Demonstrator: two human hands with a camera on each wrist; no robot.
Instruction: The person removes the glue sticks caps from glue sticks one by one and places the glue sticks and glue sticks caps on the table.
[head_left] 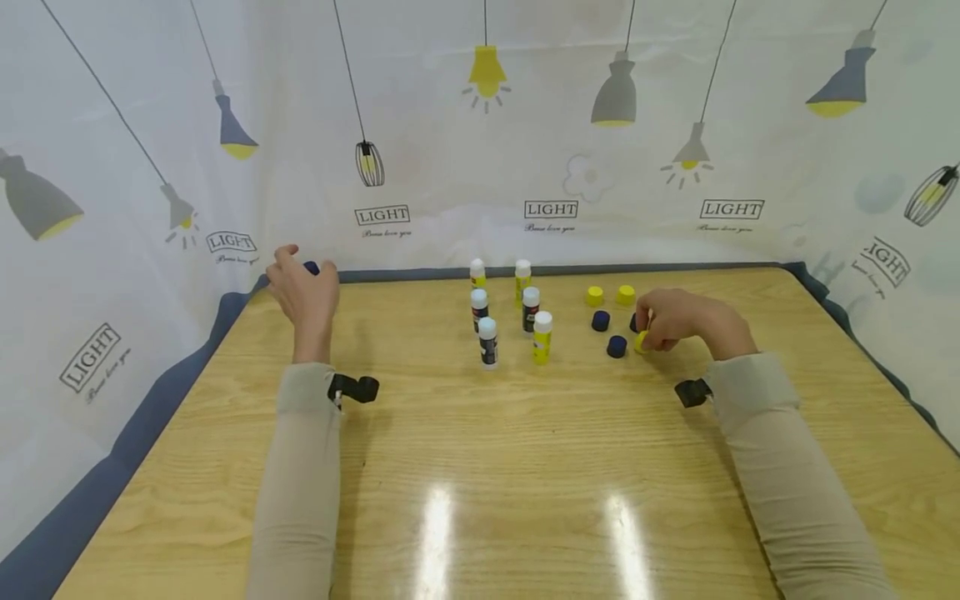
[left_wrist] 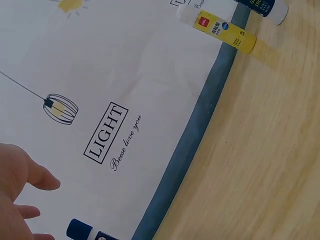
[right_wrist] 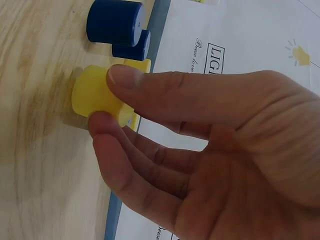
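Note:
My right hand (head_left: pixel 686 321) pinches a yellow cap (right_wrist: pixel 95 95) between thumb and fingers, low over the table. Beside that hand lie blue caps (head_left: pixel 617 346) and two more yellow caps (head_left: pixel 595 296). At the table's far left, my left hand (head_left: pixel 303 287) is spread next to a glue stick with a blue cap (left_wrist: pixel 80 230). Thumb and fingers stand apart from this stick in the left wrist view, and its lower part is cut off by the frame edge.
Several white-topped glue sticks stand upright mid-table, some with yellow bodies (head_left: pixel 542 342), others dark blue (head_left: pixel 488 346). A white curtain (head_left: pixel 442 167) printed with lamps rises behind the table (head_left: pixel 525 450) and along its sides.

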